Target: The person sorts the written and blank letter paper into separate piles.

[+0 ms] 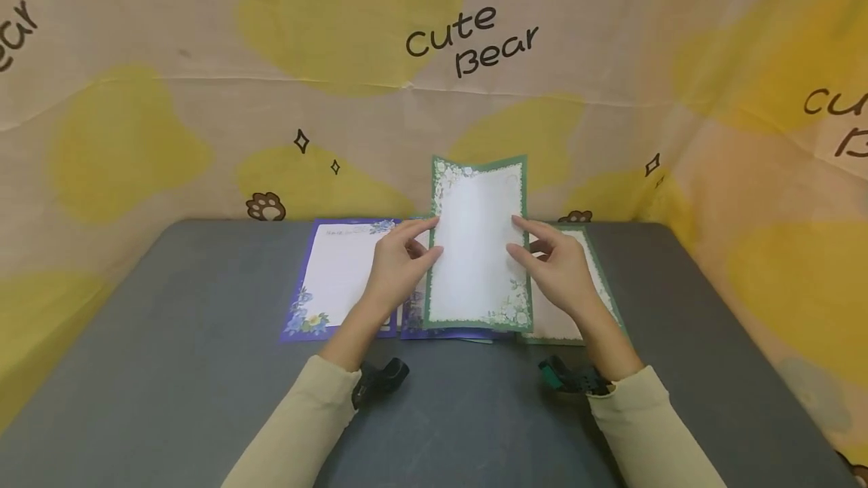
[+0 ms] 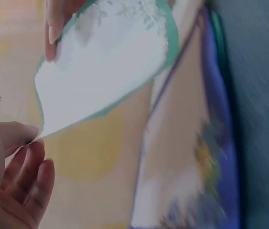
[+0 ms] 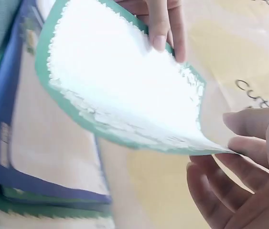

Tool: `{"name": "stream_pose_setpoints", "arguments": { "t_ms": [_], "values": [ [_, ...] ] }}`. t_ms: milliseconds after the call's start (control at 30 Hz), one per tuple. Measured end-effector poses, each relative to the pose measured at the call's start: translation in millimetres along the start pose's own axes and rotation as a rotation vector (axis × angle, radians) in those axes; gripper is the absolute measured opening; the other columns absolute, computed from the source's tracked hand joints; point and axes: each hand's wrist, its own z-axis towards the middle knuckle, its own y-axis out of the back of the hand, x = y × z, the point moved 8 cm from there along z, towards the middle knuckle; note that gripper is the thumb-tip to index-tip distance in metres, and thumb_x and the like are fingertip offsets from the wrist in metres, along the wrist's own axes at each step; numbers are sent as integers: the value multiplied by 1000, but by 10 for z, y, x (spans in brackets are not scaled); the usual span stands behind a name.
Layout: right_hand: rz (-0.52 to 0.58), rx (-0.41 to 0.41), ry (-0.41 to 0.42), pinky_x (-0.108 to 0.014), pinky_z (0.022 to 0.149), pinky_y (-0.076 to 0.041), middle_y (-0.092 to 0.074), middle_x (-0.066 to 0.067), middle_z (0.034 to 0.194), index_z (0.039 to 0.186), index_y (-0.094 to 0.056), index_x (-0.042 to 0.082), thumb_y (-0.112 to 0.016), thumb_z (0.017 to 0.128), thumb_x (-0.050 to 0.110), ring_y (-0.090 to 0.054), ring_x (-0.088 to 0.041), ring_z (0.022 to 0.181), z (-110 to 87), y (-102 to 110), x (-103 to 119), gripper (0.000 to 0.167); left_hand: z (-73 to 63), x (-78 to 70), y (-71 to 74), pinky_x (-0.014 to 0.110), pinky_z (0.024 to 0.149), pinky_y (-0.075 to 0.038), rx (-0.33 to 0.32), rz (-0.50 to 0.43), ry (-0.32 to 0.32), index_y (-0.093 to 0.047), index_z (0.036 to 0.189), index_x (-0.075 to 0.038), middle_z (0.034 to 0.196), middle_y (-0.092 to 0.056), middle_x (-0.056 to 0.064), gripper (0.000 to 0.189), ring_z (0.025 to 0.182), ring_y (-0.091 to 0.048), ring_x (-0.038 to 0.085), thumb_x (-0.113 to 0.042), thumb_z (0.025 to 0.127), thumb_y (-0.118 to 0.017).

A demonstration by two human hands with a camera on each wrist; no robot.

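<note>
Between my two hands stands a green-bordered sheet of paper [image 1: 480,247], raised over the table and bowed lengthwise, white inside with floral corners. My left hand [image 1: 401,258] pinches its left edge between thumb and fingers, as the left wrist view also shows with the thumb [image 2: 17,132] on top. At the opposite edge, my right hand [image 1: 557,262] grips the paper, its fingers [image 3: 215,188] below the sheet in the right wrist view. Behind the raised sheet lies a stack with a purple-bordered sheet [image 1: 502,335] on top, mostly hidden.
A purple-bordered sheet with blue flowers [image 1: 339,277] lies at the left, partly under my left arm. On the right, another green-bordered sheet [image 1: 556,326] lies partly beneath my right arm. A printed cloth [image 1: 366,13] hangs behind the dark grey table [image 1: 203,367].
</note>
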Motion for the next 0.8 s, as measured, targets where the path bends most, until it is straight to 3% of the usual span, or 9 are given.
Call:
{"name": "stream_pose_setpoints", "arguments": {
  "t_ms": [100, 267, 433, 467, 533, 633, 700, 800],
  "values": [
    [-25, -16, -13, -21, 65, -48, -59, -9, 147, 142, -60, 16, -68, 98, 22, -68, -22, 96, -11, 148, 11, 46, 61, -135, -114, 24, 68, -56, 12, -8, -16, -65, 135, -11, 131, -66, 10, 47, 79, -66, 21, -7, 90, -74],
    [-28, -51, -30, -23, 58, -41, -63, -9, 142, 144, -59, 20, -67, 99, 25, -59, -8, 82, -16, 378, 46, 46, 136, -380, -342, 29, 73, -59, 63, -30, -41, -62, 139, -11, 139, -62, 11, 50, 82, -68, 21, -7, 90, -74],
    [-4, -85, -24, -22, 58, -41, -64, -10, 140, 144, -58, 18, -66, 99, 22, -56, -6, 79, -17, 566, 86, 46, 215, -573, -556, 24, 70, -57, 99, -30, -55, -61, 140, -13, 140, -63, 8, 52, 82, -67, 17, -7, 91, -74],
    [5, -97, -19, -22, 56, -40, -66, -10, 136, 144, -58, 17, -66, 99, 21, -54, -7, 75, -16, 609, 90, 46, 233, -606, -593, 23, 69, -57, 103, -31, -57, -61, 141, -13, 139, -63, 7, 52, 82, -67, 16, -8, 91, -74],
    [6, -127, -9, -24, 52, -38, -74, -7, 100, 143, -58, 16, -66, 99, 19, -49, -8, 63, -23, 707, 101, 45, 269, -669, -656, 22, 66, -54, 103, -36, -63, -61, 141, -14, 139, -63, 7, 52, 80, -65, 15, -9, 91, -74],
    [29, -158, -28, -30, 44, -32, -50, 4, 58, 143, -58, 15, -65, 99, 17, -35, -14, 48, -54, 840, 85, 45, 295, -705, -740, 21, 63, -51, 108, -38, -54, -61, 142, -17, 139, -63, 5, 52, 77, -62, 13, -10, 92, -73],
    [42, -166, -68, -32, 41, -30, -35, 9, 49, 144, -58, 16, -64, 99, 17, -30, -16, 43, -89, 904, 54, 45, 293, -687, -795, 20, 61, -49, 119, -20, -39, -60, 142, -18, 141, -62, 4, 52, 73, -59, 12, -10, 92, -73],
    [59, -169, -140, -33, 40, -29, -40, 12, 53, 145, -57, 17, -61, 100, 17, -27, -16, 42, -147, 964, -21, 46, 266, -637, -868, 18, 59, -47, 149, 39, -25, -60, 143, -19, 142, -62, 2, 52, 72, -58, 9, -12, 93, -72]
  ]
}}
